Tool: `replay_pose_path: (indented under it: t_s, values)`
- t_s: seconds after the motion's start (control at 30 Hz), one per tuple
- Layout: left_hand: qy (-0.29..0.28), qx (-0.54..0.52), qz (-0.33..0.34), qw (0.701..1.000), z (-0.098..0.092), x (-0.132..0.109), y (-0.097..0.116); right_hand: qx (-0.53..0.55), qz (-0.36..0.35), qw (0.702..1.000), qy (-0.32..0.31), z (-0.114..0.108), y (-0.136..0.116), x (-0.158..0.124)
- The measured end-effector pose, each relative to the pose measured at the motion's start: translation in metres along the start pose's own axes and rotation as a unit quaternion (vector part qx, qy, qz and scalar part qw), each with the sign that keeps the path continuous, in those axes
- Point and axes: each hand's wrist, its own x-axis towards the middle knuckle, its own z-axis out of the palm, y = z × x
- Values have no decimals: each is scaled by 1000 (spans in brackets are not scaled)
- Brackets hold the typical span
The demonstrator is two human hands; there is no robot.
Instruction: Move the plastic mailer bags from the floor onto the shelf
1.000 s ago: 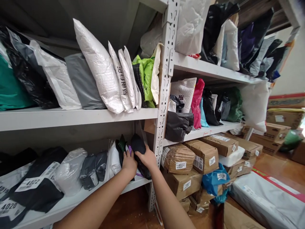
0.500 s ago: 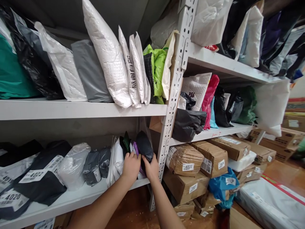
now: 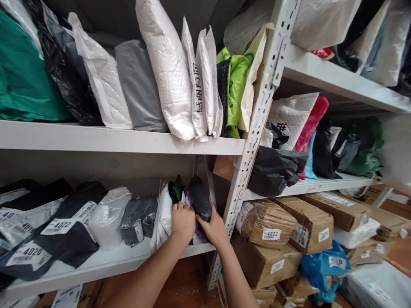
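Observation:
Both my hands reach to the right end of the lower shelf. My right hand (image 3: 213, 226) closes around the lower part of a dark, rounded plastic parcel (image 3: 199, 196), thumb on the near side. Beside it, my left hand (image 3: 183, 220) has its fingers curled over the tops of packed parcels; what they grip is hidden. A purple parcel (image 3: 189, 200) shows in part between the hands. Just behind my left hand stand a dark green parcel (image 3: 177, 188) and upright white parcels (image 3: 165, 211).
Left along the lower shelf (image 3: 128, 261) are small dark-grey parcels (image 3: 132, 220), a clear-wrapped bundle (image 3: 111, 216) and a black labelled bag (image 3: 72, 224). A perforated white post (image 3: 239, 179) rises right of my hands. Mailers line the upper shelf (image 3: 128, 139); cardboard boxes (image 3: 261, 256) are stacked at right.
The view has shifted, so the post and boxes sit further right in the picture. My hands stay at the same parcels, with the fingers of my left hand curled more tightly.

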Motion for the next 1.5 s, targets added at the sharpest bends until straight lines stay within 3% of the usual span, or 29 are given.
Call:
replay_pose_path:
  t_s: [0.23,0.33,0.4,0.43,0.47,0.5,0.53,0.57,0.63,0.7,0.73,0.8,0.87,0.9,1.0,1.1,1.2,1.3,1.4,1.47,1.5]
  values:
    - [24,-7,-12,1000,0,-7,-18,50,-26,998,27,19,20,6]
    - [32,-12,-40,999,-17,-5,-15,84,-29,996,28,24,29,11]
    - [66,-15,-60,996,-37,1,-1,91,-36,995,25,25,31,11]
    - [117,-23,-33,992,-46,6,9,89,-40,995,22,24,31,11]
    - [133,-17,43,990,-54,13,19,85,-44,995,16,22,32,10]
    - [77,14,142,987,-59,22,29,74,-44,996,11,21,34,8]
    - [-33,74,213,974,-60,32,38,61,-48,997,9,21,37,5]
    - [-108,93,213,967,-58,42,45,44,-68,997,11,21,44,-2]
    - [-179,110,206,956,-48,55,52,-10,-111,993,34,26,63,-31]
    - [-194,112,203,953,-39,58,51,-85,-146,986,20,40,90,-85]
    - [-193,112,210,952,-36,57,49,-120,-177,975,-65,52,105,-120]
    - [-187,115,219,951,-33,53,46,-183,-190,915,-305,88,132,-198]
    - [-182,117,218,952,-31,50,46,-275,-91,842,-456,132,151,-271]
    - [-181,116,215,952,-30,50,47,-329,-35,801,-500,154,156,-300]
    - [-181,106,209,955,-27,52,49,-385,1,789,-478,203,154,-346]
    - [-180,97,206,957,-27,52,49,-391,28,811,-434,215,141,-335]
    - [-177,97,212,956,-29,49,46,-294,86,849,-431,192,135,-288]
    - [-178,101,214,955,-33,49,43,-229,115,880,-400,137,136,-226]
    - [-202,102,218,949,-40,54,38,-169,131,911,-353,44,126,-169]
    - [-224,99,231,942,-45,57,33,-97,137,925,-341,-30,103,-141]
    - [-231,98,237,938,-46,58,31,-8,152,938,-312,-66,87,-132]
